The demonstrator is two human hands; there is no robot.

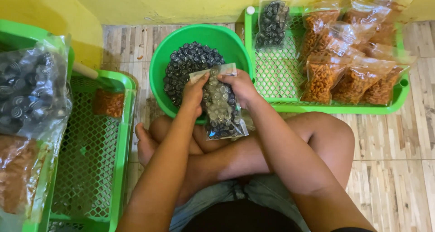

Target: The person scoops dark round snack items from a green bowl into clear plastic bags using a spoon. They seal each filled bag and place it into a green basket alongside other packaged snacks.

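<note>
Green plastic basin at frame centre holds dark spiral-patterned discs, while left hand and right hand each pinch the top of a clear bag of them over its near rim; upper right, a green mesh tray carries orange snack bags.

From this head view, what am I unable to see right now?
- Bag mouth: covered by left hand and right hand gripping the clear bag.
- Bowl bottom: buried under dark round pieces.
- Left tray: cut off by the frame edge.
</note>
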